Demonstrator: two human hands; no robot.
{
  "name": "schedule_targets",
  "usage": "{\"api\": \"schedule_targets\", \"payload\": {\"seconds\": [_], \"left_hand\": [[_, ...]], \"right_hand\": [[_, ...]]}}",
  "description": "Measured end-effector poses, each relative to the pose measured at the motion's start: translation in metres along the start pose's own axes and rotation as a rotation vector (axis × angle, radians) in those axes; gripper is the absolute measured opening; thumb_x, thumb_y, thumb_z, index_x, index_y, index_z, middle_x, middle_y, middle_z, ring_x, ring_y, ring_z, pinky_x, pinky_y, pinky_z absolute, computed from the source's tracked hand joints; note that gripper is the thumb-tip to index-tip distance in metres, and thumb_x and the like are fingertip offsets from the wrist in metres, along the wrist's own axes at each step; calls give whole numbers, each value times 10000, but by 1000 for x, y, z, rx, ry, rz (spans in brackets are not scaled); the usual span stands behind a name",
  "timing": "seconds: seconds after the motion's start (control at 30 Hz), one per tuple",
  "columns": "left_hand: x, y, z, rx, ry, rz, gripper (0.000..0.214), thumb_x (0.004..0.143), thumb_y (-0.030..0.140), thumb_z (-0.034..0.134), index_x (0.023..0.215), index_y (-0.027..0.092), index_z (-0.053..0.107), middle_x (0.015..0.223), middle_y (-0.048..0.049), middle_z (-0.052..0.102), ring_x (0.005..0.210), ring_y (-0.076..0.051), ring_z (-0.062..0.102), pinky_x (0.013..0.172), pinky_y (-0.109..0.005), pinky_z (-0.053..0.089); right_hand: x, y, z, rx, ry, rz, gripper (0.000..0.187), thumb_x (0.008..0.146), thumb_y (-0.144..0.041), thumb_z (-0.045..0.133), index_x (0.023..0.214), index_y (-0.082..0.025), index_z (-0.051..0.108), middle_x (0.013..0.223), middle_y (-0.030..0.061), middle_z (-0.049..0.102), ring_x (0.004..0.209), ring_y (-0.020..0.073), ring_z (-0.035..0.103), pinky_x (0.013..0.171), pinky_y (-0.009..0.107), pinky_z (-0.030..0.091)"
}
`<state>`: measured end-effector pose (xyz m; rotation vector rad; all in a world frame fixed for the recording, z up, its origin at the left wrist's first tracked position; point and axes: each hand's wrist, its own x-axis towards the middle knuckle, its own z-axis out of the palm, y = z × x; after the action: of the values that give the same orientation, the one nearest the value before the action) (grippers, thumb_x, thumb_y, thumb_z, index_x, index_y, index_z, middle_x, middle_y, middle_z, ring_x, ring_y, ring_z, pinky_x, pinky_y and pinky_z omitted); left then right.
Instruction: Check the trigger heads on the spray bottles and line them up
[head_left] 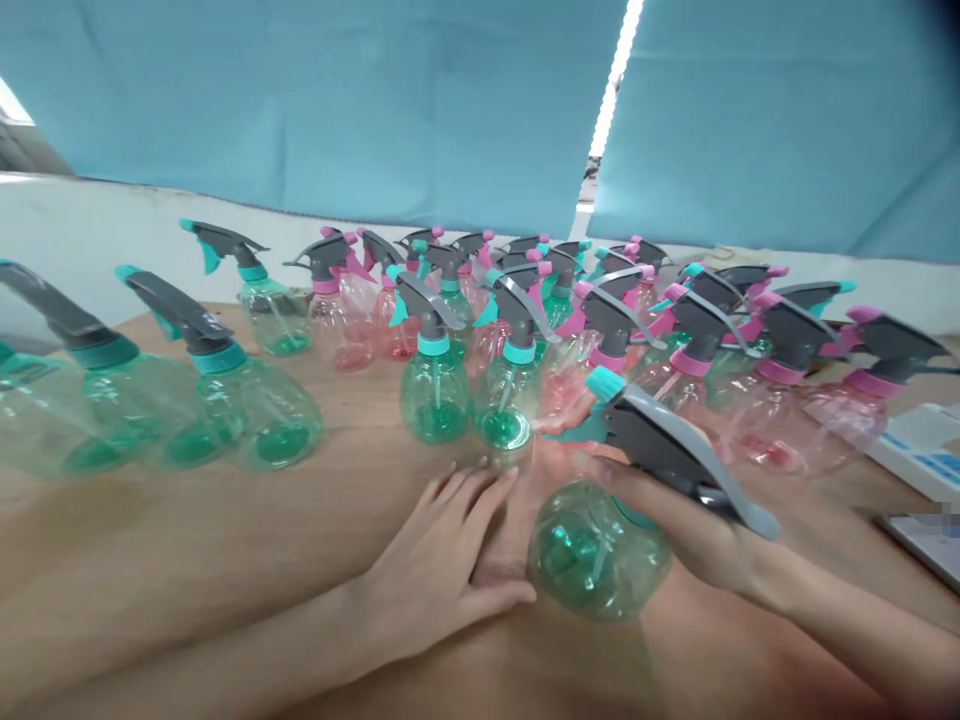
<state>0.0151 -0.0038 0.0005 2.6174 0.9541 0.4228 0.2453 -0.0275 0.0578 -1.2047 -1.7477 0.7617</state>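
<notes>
My right hand [675, 500] is closed round the neck of a green spray bottle [592, 560], tilted, with a grey trigger head and teal nozzle. Its round base points toward my left hand [435, 560], which lies flat on the wooden table [225, 560] with fingers spread and holds nothing. Just beyond my left fingertips stand a green spray bottle [435, 400] and another green spray bottle [510, 400], both upright with teal collars. Part of my right hand's fingers is hidden behind the held bottle's head.
Several pink and green spray bottles [780, 400] crowd the back and right. More green bottles [277, 420] stand at the left. A white box with blue print [922, 450] and a flat dark-edged device [926, 545] lie at the right edge. Behind hangs a blue curtain [360, 110].
</notes>
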Motion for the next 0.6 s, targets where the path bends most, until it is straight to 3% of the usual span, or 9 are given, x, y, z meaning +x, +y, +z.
{"api": "schedule_targets", "payload": {"seconds": [0.13, 0.33, 0.47, 0.6], "left_hand": [[-2, -5, 1, 109, -4, 9, 737, 855, 507, 625, 1430, 145, 340, 1450, -179, 412, 1340, -340, 352, 1091, -519, 246], [-2, -5, 3, 176, -9, 38, 629, 907, 522, 542, 1386, 128, 436, 1444, -169, 431, 1359, -333, 336, 1102, -511, 258], [-2, -5, 1, 196, -30, 48, 575, 919, 512, 526, 1351, 135, 484, 1450, -171, 425, 1370, -330, 321, 1096, -523, 269], [-2, -5, 1, 167, -23, 34, 565, 926, 504, 519, 1354, 137, 487, 1456, -171, 419, 1362, -338, 333, 1090, -535, 278]], "right_hand": [[-6, 14, -8, -73, 64, 67, 175, 878, -388, 585, 763, -260, 610, 672, -17, 570, 595, 160, 558, 545, 279, 499], [-10, 21, -10, -21, 33, 113, 52, 883, -337, 590, 895, -301, 626, 819, -16, 658, 759, 193, 655, 677, 300, 555], [-11, 22, -9, -3, 65, 108, 39, 872, -314, 606, 841, -301, 587, 713, -38, 633, 632, 164, 628, 565, 275, 530], [-14, 24, -11, -25, 96, 136, 85, 858, -345, 617, 796, -296, 587, 741, -31, 653, 632, 175, 634, 537, 282, 518]]}}
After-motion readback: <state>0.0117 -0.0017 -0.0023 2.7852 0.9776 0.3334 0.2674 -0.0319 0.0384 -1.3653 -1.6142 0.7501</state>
